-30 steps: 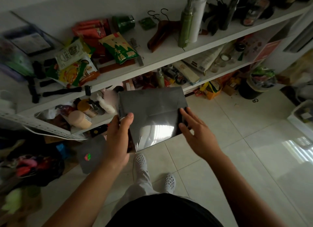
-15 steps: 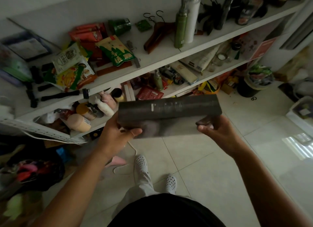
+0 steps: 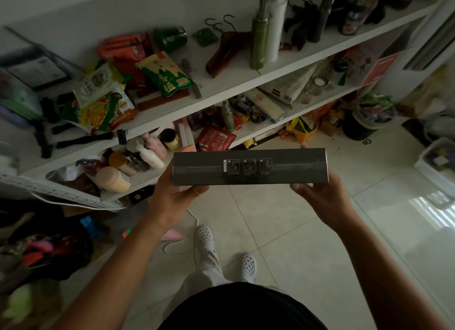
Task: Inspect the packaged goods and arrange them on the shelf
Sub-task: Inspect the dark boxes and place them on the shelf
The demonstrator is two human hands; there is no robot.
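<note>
L hand (image 3: pixel 172 201), R hand (image 3: pixel 320 201) round box (image 3: pixel 250 167)

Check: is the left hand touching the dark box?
Touching. The head view shows the left hand gripping the dark box at one end, thumb against its lower edge.

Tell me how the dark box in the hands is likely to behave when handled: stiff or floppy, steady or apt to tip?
Probably stiff: the box shows straight edges though the left hand and right hand hold only its ends. Likely light, since neither grip looks strained. Stood on this narrow side it may tip.
</note>
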